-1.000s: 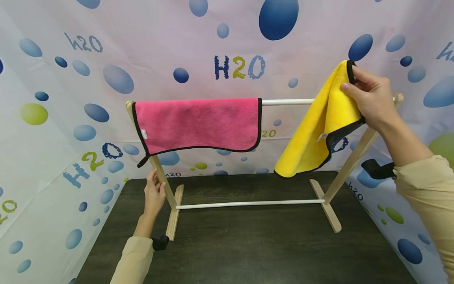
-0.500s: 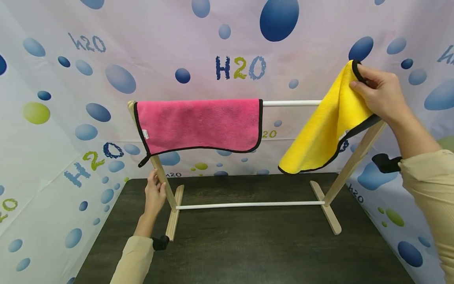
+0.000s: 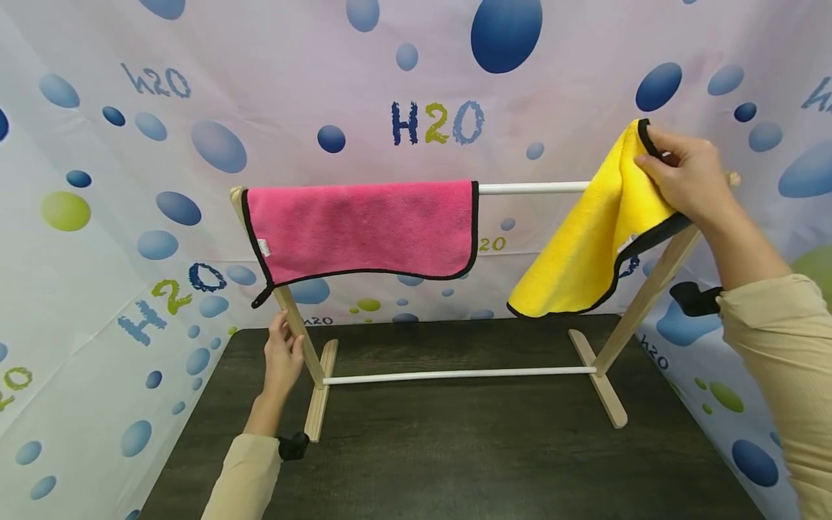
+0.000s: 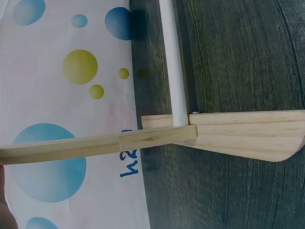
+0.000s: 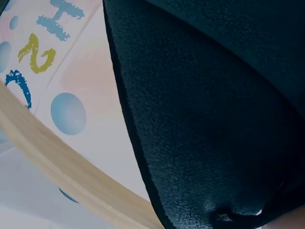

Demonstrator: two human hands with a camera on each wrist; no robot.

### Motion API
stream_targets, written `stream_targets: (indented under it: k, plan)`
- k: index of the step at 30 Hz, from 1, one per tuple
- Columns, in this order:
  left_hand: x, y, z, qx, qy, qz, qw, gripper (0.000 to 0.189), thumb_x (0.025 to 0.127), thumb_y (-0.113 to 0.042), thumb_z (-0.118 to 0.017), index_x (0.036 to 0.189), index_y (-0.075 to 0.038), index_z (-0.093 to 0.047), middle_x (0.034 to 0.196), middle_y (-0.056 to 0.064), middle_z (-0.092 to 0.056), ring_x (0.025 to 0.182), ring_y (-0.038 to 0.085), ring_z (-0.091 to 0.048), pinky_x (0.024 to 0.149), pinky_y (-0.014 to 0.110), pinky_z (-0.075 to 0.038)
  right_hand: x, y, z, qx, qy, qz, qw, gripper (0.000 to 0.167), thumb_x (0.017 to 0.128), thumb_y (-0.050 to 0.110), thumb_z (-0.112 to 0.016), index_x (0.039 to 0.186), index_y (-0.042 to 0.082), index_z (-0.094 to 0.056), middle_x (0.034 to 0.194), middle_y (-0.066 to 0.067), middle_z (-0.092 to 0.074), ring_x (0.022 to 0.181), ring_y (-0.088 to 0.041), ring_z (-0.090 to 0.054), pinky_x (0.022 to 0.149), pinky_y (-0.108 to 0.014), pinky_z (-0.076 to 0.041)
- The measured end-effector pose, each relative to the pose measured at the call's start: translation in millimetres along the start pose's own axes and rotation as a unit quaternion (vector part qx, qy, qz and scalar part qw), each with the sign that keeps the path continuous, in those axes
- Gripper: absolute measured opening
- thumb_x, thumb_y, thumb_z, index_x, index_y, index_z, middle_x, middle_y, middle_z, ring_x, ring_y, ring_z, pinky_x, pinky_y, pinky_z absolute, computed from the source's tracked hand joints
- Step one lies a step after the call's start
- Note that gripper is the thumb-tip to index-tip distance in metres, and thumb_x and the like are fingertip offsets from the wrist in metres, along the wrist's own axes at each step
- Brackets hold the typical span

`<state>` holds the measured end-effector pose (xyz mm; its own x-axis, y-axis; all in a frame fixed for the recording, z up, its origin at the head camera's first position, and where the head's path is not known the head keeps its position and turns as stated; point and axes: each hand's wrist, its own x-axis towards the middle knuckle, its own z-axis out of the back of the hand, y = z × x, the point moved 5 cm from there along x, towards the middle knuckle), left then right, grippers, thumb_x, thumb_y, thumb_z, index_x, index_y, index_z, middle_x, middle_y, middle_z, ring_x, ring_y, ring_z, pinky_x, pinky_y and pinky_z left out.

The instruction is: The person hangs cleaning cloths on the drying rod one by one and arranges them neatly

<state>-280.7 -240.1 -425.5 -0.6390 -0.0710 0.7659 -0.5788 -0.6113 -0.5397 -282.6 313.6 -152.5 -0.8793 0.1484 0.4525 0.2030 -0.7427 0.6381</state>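
My right hand (image 3: 692,177) pinches the upper corner of a yellow towel (image 3: 585,245) with black edging. The towel hangs at a slant in front of the white top bar (image 3: 533,188), near its right end. Its dark grey underside (image 5: 200,119) fills much of the right wrist view. A pink towel (image 3: 364,231), also edged in black, is draped over the left part of that bar. Below its hanging loop, my left hand (image 3: 282,357) holds the left wooden post (image 3: 299,332) of the rack between thumb and fingers.
The rack stands on a dark wood-grain table (image 3: 455,448). A lower white rod (image 3: 455,375) joins its feet, the left foot (image 4: 248,133) and the right foot (image 3: 604,393). Behind hangs a bubble-patterned curtain (image 3: 273,87). The right post (image 3: 650,303) rises behind the yellow towel.
My right hand has shifted slightly right and a little lower with the yellow towel, whose lower end has risen slightly. The left hand and the pink towel have stayed in place.
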Motion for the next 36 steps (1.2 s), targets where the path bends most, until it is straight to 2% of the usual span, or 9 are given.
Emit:
stream_targets:
  k: [5, 9, 14, 18, 20, 24, 28, 32, 36]
  plan:
    - [0.1, -1.9, 2.2, 0.002, 0.005, 0.013, 0.9999, 0.063, 0.073, 0.028, -0.053, 0.125, 0.002, -0.029, 0.108, 0.038, -0.047, 0.098, 0.051, -0.053, 0.074, 0.050, -0.046, 1.6, -1, -5, 0.000, -0.003, 0.001, 1.0000, 0.044, 0.093, 0.022, -0.051, 0.136, 0.018, -0.043, 0.102, -0.002, -0.054, 0.062, 0.001, -0.044, 0.058, -0.003, -0.038]
    - [0.0, -4.9, 0.5, 0.013, 0.007, 0.022, 0.9997, 0.061, 0.075, 0.026, -0.052, 0.125, 0.002, -0.028, 0.107, 0.038, -0.048, 0.098, 0.050, -0.053, 0.073, 0.052, -0.047, 1.9, -2, -7, -0.022, -0.007, 0.009, 0.9997, 0.044, 0.093, 0.021, -0.050, 0.137, 0.017, -0.042, 0.115, -0.017, -0.053, 0.062, 0.002, -0.042, 0.058, -0.002, -0.036]
    - [-5.0, -6.8, -2.0, 0.004, 0.007, 0.041, 0.9991, 0.060, 0.078, 0.024, -0.050, 0.129, 0.003, -0.028, 0.116, 0.038, -0.043, 0.107, 0.050, -0.048, 0.081, 0.053, -0.044, 3.5, -2, -8, -0.028, 0.008, 0.000, 0.9996, 0.046, 0.094, 0.023, -0.048, 0.139, 0.019, -0.036, 0.131, -0.026, -0.045, 0.065, 0.003, -0.040, 0.059, -0.001, -0.034]
    - [-13.5, -10.9, -5.2, 0.006, -0.014, 0.013, 0.9998, 0.058, 0.076, 0.023, -0.050, 0.129, 0.007, -0.033, 0.125, 0.035, -0.035, 0.112, 0.048, -0.043, 0.083, 0.056, -0.041, 4.2, -2, -9, -0.020, 0.011, -0.006, 0.9997, 0.046, 0.094, 0.024, -0.047, 0.139, 0.019, -0.036, 0.132, -0.026, -0.044, 0.067, 0.002, -0.041, 0.061, -0.001, -0.035]
    - [-18.9, -15.0, -7.3, 0.008, -0.032, -0.005, 0.9995, 0.055, 0.075, 0.023, -0.050, 0.127, 0.008, -0.037, 0.129, 0.035, -0.031, 0.112, 0.048, -0.041, 0.080, 0.056, -0.042, 4.3, -2, -9, -0.017, 0.010, -0.006, 0.9998, 0.046, 0.094, 0.024, -0.047, 0.139, 0.019, -0.036, 0.133, -0.025, -0.044, 0.069, 0.002, -0.041, 0.063, -0.002, -0.035]
    - [-29.9, -27.4, -14.0, -0.013, -0.066, -0.009, 0.9977, 0.053, 0.075, 0.022, -0.050, 0.125, 0.007, -0.041, 0.135, 0.035, -0.023, 0.121, 0.048, -0.032, 0.088, 0.055, -0.037, 4.4, -4, -9, -0.007, 0.011, -0.012, 0.9998, 0.046, 0.094, 0.024, -0.047, 0.139, 0.021, -0.035, 0.137, -0.021, -0.041, 0.074, 0.001, -0.041, 0.067, -0.003, -0.035]
    - [-40.3, -45.1, -31.5, -0.035, -0.067, -0.021, 0.9969, 0.055, 0.075, 0.022, -0.050, 0.126, 0.006, -0.042, 0.138, 0.033, -0.019, 0.122, 0.047, -0.030, 0.101, 0.048, -0.031, 4.4, -5, -10, 0.006, 0.017, -0.021, 0.9996, 0.046, 0.095, 0.025, -0.046, 0.139, 0.023, -0.034, 0.139, -0.018, -0.039, 0.076, 0.000, -0.042, 0.069, -0.003, -0.036]
    - [-46.3, -66.2, -59.3, -0.057, -0.023, -0.047, 0.9970, 0.058, 0.073, 0.023, -0.052, 0.127, 0.004, -0.043, 0.139, 0.029, -0.024, 0.121, 0.037, -0.037, 0.102, 0.028, -0.033, 4.5, -6, -9, 0.008, 0.020, -0.026, 0.9994, 0.046, 0.095, 0.026, -0.046, 0.139, 0.023, -0.033, 0.140, -0.017, -0.038, 0.076, 0.000, -0.042, 0.067, -0.003, -0.036]
    - [-47.9, -91.8, -86.1, -0.101, 0.022, -0.079, 0.9915, 0.063, 0.071, 0.024, -0.056, 0.129, 0.003, -0.043, 0.138, 0.027, -0.028, 0.120, 0.027, -0.040, 0.099, 0.019, -0.033, 4.2, -6, -10, 0.004, 0.019, -0.027, 0.9994, 0.046, 0.095, 0.026, -0.046, 0.139, 0.023, -0.033, 0.140, -0.017, -0.039, 0.077, 0.000, -0.043, 0.072, -0.005, -0.039]
